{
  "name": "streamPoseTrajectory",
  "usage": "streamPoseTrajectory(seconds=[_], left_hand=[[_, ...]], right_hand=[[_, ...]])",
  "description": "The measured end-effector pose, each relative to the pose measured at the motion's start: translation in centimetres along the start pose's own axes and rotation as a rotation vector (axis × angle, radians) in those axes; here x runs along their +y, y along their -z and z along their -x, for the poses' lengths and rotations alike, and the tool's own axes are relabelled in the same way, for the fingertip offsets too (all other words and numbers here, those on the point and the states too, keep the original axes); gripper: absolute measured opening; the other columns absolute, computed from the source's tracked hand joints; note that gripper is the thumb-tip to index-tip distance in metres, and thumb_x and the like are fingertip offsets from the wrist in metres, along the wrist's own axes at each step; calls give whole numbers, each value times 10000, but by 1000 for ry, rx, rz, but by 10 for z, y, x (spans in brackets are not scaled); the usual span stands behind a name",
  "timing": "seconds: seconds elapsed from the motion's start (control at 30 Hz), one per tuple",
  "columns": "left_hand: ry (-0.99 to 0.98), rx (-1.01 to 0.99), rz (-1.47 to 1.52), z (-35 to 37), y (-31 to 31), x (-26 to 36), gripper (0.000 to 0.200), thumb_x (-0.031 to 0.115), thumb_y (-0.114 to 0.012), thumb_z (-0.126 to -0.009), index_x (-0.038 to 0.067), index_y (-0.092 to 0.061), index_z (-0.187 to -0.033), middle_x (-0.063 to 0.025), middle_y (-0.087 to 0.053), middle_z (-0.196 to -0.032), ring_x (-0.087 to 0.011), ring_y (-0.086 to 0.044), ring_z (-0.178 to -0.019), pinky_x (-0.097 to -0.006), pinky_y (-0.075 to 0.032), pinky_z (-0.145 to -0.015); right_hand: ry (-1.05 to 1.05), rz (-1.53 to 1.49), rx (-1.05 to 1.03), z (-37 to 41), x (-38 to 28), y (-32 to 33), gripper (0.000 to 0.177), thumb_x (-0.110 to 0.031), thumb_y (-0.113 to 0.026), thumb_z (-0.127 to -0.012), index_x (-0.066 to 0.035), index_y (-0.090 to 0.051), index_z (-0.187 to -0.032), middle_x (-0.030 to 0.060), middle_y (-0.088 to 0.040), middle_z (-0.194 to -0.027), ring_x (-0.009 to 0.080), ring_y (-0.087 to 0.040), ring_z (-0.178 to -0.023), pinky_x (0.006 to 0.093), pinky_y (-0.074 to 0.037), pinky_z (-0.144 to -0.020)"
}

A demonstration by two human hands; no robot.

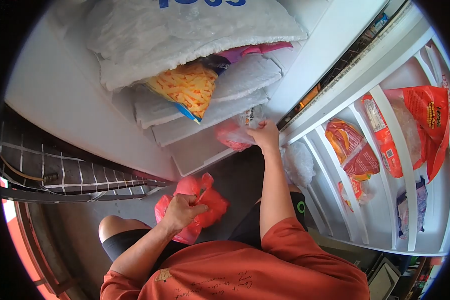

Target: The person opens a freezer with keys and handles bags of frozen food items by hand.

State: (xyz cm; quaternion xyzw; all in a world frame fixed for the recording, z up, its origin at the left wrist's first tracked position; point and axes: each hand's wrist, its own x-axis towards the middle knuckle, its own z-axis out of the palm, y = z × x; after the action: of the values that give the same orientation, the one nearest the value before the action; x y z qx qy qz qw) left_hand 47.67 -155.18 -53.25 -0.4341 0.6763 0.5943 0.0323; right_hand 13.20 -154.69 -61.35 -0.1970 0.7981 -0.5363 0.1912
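Observation:
My left hand [182,212] is closed around the gathered top of a red plastic bag [212,206], which hangs in front of my lap. What the bag contains is hidden. My right hand [265,136] pinches a clear plastic bag with something red in it [232,136], at the front of the freezer's lowest compartment [190,152]. The kind of red contents cannot be made out. Above and to the left of that hand, a bag of frozen fries [185,89] sticks out from between the frosted shelves.
Thick frost coats the freezer shelves [185,45]. To the right stands the open freezer door [312,150], its racks holding a red food packet [427,130], an orange-red packet [352,147], a purple packet [411,207] and a clear bag [298,162]. A wire rack [85,172] is at the left.

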Motion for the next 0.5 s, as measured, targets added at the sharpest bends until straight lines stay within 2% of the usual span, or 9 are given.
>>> streamPoseTrajectory(seconds=[0.03,0.07,0.13,0.17,0.23,0.37,0.43,0.47,0.5], left_hand=[[0,6,12,0,0,-1,300,256,-739,-766,-4,-633,-658,8,-437,-539,-72,-410,-530,-312,-349,-486],[0,14,24,-1,0,-3,303,261,-742,-764,0,-634,-654,8,-440,-540,-68,-410,-533,-310,-344,-483],[9,21,97,-6,-3,-16,288,245,-745,-766,1,-638,-658,20,-450,-550,-61,-409,-538,-300,-339,-483],[15,25,169,-8,-4,-22,273,230,-747,-769,2,-642,-662,31,-460,-561,-55,-408,-544,-290,-333,-483],[0,35,277,-10,-9,-28,251,206,-749,-775,-3,-649,-677,39,-474,-584,-50,-408,-553,-282,-327,-485],[47,18,423,-2,-7,-12,189,143,-751,-790,-15,-671,-725,57,-493,-638,-40,-409,-573,-265,-314,-488],[23,20,449,-15,-15,-42,184,143,-754,-790,-14,-674,-738,55,-495,-638,-40,-409,-573,-263,-313,-486],[1,25,480,-17,-16,-44,179,143,-757,-791,-12,-677,-751,53,-497,-638,-39,-409,-572,-261,-313,-484],[0,23,479,-18,-16,-46,179,143,-757,-791,-12,-677,-751,53,-497,-638,-39,-409,-572,-261,-313,-484]], right_hand=[[129,293,13,-6,12,2,315,-106,-801,-658,10,-605,-875,50,-618,-694,139,-592,-592,309,-451,-482],[130,292,11,-7,12,5,315,-106,-801,-658,10,-605,-875,50,-618,-694,139,-592,-592,309,-451,-482],[126,449,-104,-9,10,11,304,-197,-797,-651,28,-635,-776,146,-670,-705,205,-653,-605,336,-492,-497],[130,446,-106,-10,8,13,304,-197,-797,-651,28,-635,-776,146,-670,-705,205,-653,-605,336,-492,-497],[-178,226,-169,-12,4,17,334,-242,-814,-628,33,-659,-736,151,-669,-686,224,-638,-542,344,-495,-493],[-239,267,-368,-3,-22,29,339,-272,-813,-629,26,-669,-704,149,-660,-660,223,-622,-494,339,-500,-497],[-151,626,-388,1,-29,32,320,-251,-774,-663,44,-684,-750,192,-682,-720,284,-677,-605,374,-536,-576],[-153,625,-384,3,-29,34,320,-251,-774,-663,44,-684,-750,192,-682,-720,284,-677,-605,374,-536,-576],[-53,640,-250,5,-28,35,301,-223,-749,-676,58,-680,-763,220,-682,-752,328,-683,-685,397,-543,-635]])
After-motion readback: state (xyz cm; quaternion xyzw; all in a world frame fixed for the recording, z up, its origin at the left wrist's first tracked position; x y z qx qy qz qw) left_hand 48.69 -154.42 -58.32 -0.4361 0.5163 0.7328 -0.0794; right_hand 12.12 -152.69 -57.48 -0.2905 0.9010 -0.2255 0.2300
